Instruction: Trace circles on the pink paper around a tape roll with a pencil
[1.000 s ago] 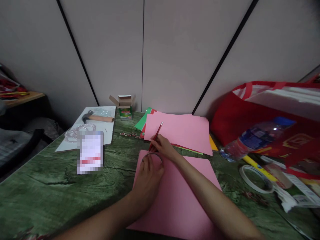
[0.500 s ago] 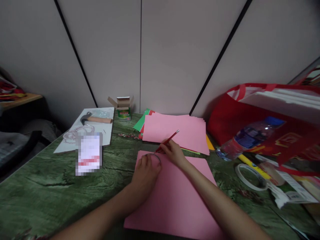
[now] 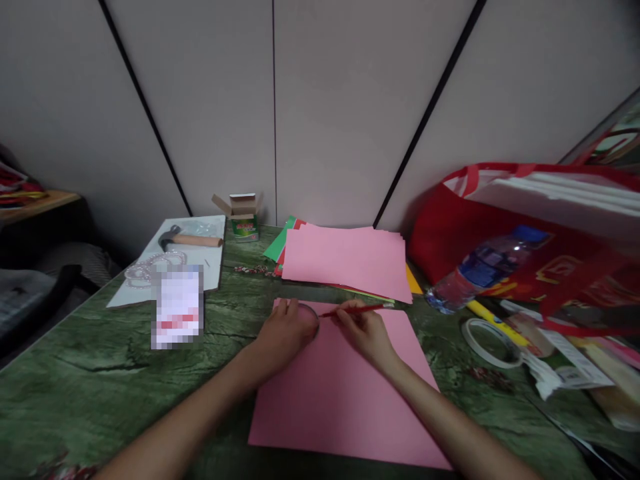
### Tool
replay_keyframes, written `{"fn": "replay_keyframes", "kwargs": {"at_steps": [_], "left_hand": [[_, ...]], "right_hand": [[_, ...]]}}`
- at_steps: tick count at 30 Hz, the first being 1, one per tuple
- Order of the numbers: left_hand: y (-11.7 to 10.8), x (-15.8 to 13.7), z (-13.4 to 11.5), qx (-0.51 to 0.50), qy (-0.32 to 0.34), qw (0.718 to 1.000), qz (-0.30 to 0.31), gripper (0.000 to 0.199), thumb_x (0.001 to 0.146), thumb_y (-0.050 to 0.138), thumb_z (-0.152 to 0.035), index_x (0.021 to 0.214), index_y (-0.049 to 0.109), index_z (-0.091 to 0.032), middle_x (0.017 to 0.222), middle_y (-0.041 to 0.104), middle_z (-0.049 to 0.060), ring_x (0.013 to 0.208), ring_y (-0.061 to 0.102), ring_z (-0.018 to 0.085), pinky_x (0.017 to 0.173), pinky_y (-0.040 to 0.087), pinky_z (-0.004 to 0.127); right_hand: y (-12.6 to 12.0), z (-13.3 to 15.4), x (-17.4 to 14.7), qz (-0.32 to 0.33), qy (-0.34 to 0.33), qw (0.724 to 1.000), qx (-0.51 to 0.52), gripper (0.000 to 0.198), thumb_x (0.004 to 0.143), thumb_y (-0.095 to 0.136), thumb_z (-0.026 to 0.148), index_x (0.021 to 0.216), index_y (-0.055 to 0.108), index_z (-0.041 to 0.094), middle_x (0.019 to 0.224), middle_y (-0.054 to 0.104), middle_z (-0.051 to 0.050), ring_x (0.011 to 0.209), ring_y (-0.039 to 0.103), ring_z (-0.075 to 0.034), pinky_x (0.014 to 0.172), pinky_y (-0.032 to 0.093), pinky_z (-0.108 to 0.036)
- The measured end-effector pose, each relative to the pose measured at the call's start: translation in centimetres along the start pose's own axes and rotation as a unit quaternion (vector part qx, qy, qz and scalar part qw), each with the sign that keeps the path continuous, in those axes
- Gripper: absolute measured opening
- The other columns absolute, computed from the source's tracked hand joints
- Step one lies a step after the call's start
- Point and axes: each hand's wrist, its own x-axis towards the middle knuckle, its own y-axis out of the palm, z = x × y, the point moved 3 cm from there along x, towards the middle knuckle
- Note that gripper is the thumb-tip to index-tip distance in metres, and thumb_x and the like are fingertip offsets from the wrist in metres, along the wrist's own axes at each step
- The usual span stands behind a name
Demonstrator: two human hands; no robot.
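We've got dim, flat light; near pink sheet (image 3: 345,400) is darker than back stack (image 3: 345,260). R-side bag (image 3: 465,227) looks soft & stretched; patch L of ctr pixelated.

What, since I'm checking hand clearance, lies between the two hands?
In the head view, the front end of the red pencil and the rim of a round object lie there, over the pink sheet.

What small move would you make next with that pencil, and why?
Probably I'd ease the red pencil along the rim of the round piece: the right hand holds it with the tip at that rim, while the left hand rests on the round piece, over the pink sheet.
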Motion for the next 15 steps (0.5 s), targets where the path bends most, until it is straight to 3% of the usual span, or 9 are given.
{"fn": "replay_keyframes", "kwargs": {"at_steps": [7, 11, 15], "left_hand": [[-1.4, 0.7, 0.7, -0.003, 0.031, 0.997, 0.067, 0.026, 0.081, 0.049, -0.010, 0.097, 0.064, -0.024, 0.096, 0.052, 0.007, 0.089, 0.048, 0.024, 0.080, 0.041, 0.036], [-2.0, 1.2, 0.7, 0.009, 0.038, 0.995, 0.094, 0.029, 0.077, 0.050, -0.009, 0.099, 0.064, -0.023, 0.099, 0.052, 0.008, 0.091, 0.051, 0.024, 0.078, 0.043, 0.034], [-2.2, 1.6, 0.6, 0.010, 0.044, 0.991, 0.125, 0.036, 0.075, 0.052, -0.008, 0.106, 0.061, -0.024, 0.105, 0.053, 0.008, 0.088, 0.055, 0.021, 0.076, 0.045, 0.031]], "right_hand": [[0.0, 1.6, -3.6, -0.001, -0.018, 0.999, -0.047, 0.024, 0.087, 0.052, 0.040, 0.084, 0.062, 0.018, 0.078, 0.065, -0.007, 0.069, 0.063, -0.020, 0.056, 0.049, -0.029], [1.0, 4.2, -5.8, 0.014, -0.142, 0.984, -0.106, 0.014, 0.088, 0.053, 0.030, 0.085, 0.063, 0.021, 0.079, 0.061, -0.005, 0.070, 0.061, -0.017, 0.060, 0.051, -0.029], [3.5, 6.1, -7.5, 0.120, -0.280, 0.931, -0.202, 0.022, 0.092, 0.043, 0.018, 0.108, 0.058, 0.018, 0.090, 0.064, -0.008, 0.078, 0.062, -0.017, 0.063, 0.052, -0.028]]}}
